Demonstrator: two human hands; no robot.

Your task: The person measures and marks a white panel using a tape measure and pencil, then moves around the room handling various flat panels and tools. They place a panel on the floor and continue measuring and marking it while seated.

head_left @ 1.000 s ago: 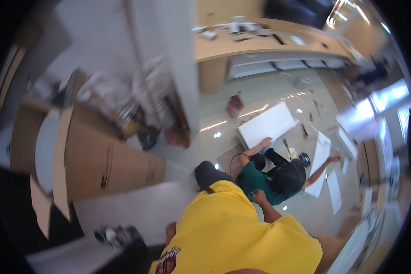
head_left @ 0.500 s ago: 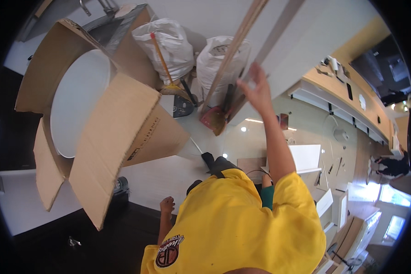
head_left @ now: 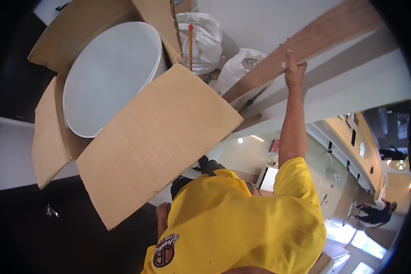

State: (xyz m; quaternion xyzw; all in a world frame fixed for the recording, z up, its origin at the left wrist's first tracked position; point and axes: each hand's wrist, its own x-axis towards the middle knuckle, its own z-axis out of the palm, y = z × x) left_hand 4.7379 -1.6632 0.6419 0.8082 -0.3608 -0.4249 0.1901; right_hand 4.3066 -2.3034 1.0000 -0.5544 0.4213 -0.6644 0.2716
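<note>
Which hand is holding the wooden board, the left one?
No, the right hand grips the wooden board, while the left hand is beside the yellow shirt.

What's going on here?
A person in a yellow shirt has the right hand raised and gripping a wooden plank. The left hand hangs low at the person's side; whether it holds anything is unclear. An open cardboard box stands nearby with a round white object inside, and two white sacks sit beyond it. Another person is in the background.
</note>
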